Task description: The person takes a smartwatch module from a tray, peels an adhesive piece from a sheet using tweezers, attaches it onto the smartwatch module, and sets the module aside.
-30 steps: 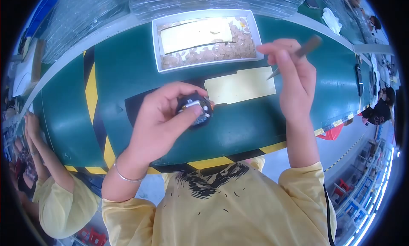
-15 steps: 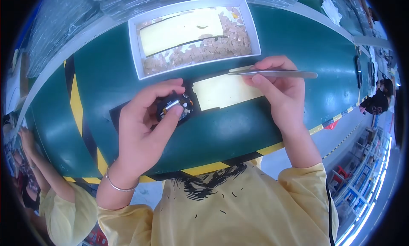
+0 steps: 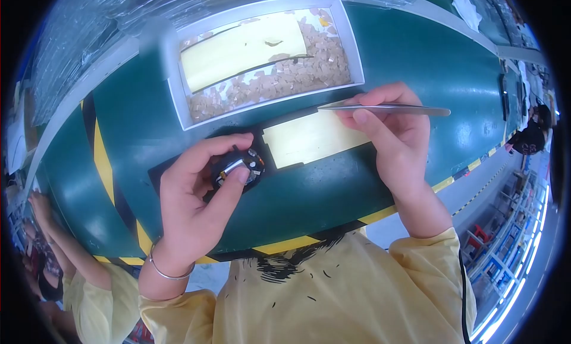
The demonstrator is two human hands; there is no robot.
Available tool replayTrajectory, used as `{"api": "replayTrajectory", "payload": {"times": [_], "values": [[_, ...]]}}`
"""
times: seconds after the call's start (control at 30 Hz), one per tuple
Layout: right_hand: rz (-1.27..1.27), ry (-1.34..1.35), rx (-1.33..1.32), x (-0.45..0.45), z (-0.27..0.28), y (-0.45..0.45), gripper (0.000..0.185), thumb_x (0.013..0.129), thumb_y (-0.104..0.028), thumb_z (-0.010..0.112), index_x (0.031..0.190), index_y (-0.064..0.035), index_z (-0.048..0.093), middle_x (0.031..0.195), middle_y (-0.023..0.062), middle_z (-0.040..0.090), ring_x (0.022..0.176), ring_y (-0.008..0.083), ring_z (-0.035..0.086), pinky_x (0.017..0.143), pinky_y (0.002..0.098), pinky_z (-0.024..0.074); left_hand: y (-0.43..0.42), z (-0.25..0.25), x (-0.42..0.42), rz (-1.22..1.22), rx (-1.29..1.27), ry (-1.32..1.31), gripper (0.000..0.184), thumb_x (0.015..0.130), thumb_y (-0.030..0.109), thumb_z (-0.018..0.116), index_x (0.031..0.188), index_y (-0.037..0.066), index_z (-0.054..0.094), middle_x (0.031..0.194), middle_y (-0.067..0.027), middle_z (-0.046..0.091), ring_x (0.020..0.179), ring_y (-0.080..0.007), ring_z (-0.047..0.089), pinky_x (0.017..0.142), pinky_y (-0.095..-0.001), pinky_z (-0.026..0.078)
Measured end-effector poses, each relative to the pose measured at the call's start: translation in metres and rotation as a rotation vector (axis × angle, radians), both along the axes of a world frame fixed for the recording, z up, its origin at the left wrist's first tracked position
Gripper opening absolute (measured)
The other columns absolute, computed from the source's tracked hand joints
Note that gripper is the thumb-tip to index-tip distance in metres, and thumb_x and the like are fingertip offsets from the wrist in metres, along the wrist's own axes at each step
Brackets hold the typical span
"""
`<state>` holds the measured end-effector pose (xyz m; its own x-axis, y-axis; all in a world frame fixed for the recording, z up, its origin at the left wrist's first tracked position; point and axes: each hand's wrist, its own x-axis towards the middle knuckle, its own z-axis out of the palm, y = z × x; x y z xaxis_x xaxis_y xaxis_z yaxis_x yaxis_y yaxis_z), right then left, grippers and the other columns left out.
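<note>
My left hand [image 3: 199, 186] is closed around a small round black device with exposed electronic parts [image 3: 244, 165], thumb on its face. In my right hand [image 3: 392, 130] is a pair of metal tweezers [image 3: 410, 109], gripped between thumb and fingers. The tweezers point left, their tips at the upper edge of a pale yellow sheet [image 3: 309, 138]. That sheet lies on a dark flat plate [image 3: 269, 156], which extends left beneath my left hand. Whether the tips pinch anything is too small to tell.
Behind the plate stands a white box [image 3: 355, 58] with many small brownish pieces and another pale yellow sheet [image 3: 244, 49]. Black-and-yellow tape [image 3: 285, 244] edges the green table [image 3: 440, 64]. At the left is another person's arm [image 3: 71, 246]; clear plastic wrapping [image 3: 101, 40] lies at the back.
The view has shifted slightly, so the box and sheet appear lower and further left. Both hands keep their holds, and the tweezer tips stay by the sheet's upper edge.
</note>
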<state>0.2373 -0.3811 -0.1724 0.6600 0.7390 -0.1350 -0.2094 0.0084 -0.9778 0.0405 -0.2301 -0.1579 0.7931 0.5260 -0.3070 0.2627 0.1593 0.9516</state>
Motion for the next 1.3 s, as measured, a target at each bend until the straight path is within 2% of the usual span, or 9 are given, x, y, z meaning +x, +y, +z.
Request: {"api": "replayTrajectory", "payload": {"times": [0.23,0.37,0.4,0.57,0.77,0.87,0.97,1.2,1.3], "values": [[-0.057,0.010,-0.043,0.003,-0.002,-0.004,0.014,0.086,0.009,0.057,0.097,0.0011,0.054,0.095,0.0112,0.064,0.090,0.0159,0.065,0.081,0.0265,0.0523,-0.003,-0.005,-0.002,0.049,-0.062,-0.090,0.026,0.087,-0.009,0.058,0.112,-0.003,0.060,0.113,-0.0074,0.063,0.096,-0.0080,0.059,0.075,-0.0190,0.049],[-0.127,-0.032,-0.109,0.002,0.000,-0.008,0.016,0.081,0.007,0.063,0.091,-0.0021,0.055,0.088,0.0079,0.061,0.085,0.0163,0.063,0.079,0.0273,0.0507,0.001,0.002,-0.001,-0.067,0.239,-0.028,0.025,0.085,0.002,0.064,0.109,0.003,0.062,0.097,-0.0084,0.067,0.077,-0.0103,0.062,0.066,-0.0239,0.049],[-0.152,-0.074,-0.116,0.003,-0.004,-0.011,0.016,0.080,0.006,0.064,0.088,-0.0032,0.055,0.086,0.0067,0.060,0.082,0.0151,0.061,0.078,0.0273,0.0504,0.001,0.003,-0.002,-0.052,0.254,-0.011,0.027,0.082,0.008,0.067,0.109,0.004,0.062,0.092,-0.0109,0.066,0.071,-0.0148,0.062,0.065,-0.0270,0.049],[-0.070,-0.046,-0.078,0.011,-0.009,-0.014,0.015,0.086,0.000,0.060,0.098,-0.0010,0.053,0.093,0.0093,0.056,0.088,0.0184,0.059,0.088,0.0328,0.0527,-0.002,-0.026,0.001,0.099,0.234,-0.272,0.025,0.081,0.002,0.063,0.105,-0.001,0.059,0.082,-0.0115,0.063,0.072,-0.0160,0.060,0.068,-0.0295,0.049],[0.017,-0.099,0.009,0.010,-0.004,-0.009,0.016,0.088,-0.008,0.061,0.100,-0.0019,0.052,0.096,0.0097,0.057,0.091,0.0191,0.060,0.087,0.0302,0.0518,0.004,-0.040,0.005,0.085,0.196,-0.296,0.025,0.076,-0.001,0.065,0.100,-0.004,0.056,0.068,-0.0074,0.056,0.061,-0.0127,0.055,0.055,-0.0293,0.044],[0.082,-0.171,0.043,0.012,-0.004,-0.010,0.018,0.091,-0.013,0.060,0.105,-0.0035,0.052,0.097,0.0091,0.060,0.091,0.0178,0.062,0.084,0.0280,0.0518,0.003,-0.047,0.013,0.110,0.044,-0.386,0.025,0.077,-0.001,0.065,0.099,-0.007,0.055,0.069,-0.0088,0.059,0.058,-0.0129,0.058,0.050,-0.0282,0.046],[0.104,-0.117,0.106,-0.002,0.018,0.003,0.011,0.086,0.007,0.054,0.095,0.0039,0.058,0.093,0.0196,0.063,0.090,0.0309,0.065,0.083,0.0427,0.0565,0.008,-0.048,0.016,0.111,-0.033,-0.444,0.027,0.077,-0.001,0.065,0.101,-0.009,0.056,0.075,-0.0105,0.063,0.062,-0.0131,0.061,0.051,-0.0268,0.049],[0.202,-0.050,0.190,-0.014,0.041,0.023,0.011,0.089,0.003,0.057,0.099,0.0030,0.052,0.099,0.0217,0.061,0.092,0.0329,0.065,0.084,0.0408,0.0565,0.009,-0.025,0.009,0.144,-0.173,-0.480,0.033,0.080,0.002,0.064,0.111,-0.006,0.058,0.084,-0.0079,0.065,0.067,-0.0109,0.062,0.052,-0.0239,0.051],[0.211,-0.101,0.177,-0.011,0.037,0.025,0.018,0.091,-0.014,0.060,0.104,-0.0039,0.051,0.095,0.0081,0.060,0.090,0.0156,0.062,0.079,0.0259,0.0531,0.005,-0.021,0.008,0.165,-0.256,-0.503,0.032,0.082,0.004,0.062,0.113,-0.004,0.058,0.089,-0.0062,0.065,0.071,-0.0099,0.062,0.054,-0.0231,0.051]]}}
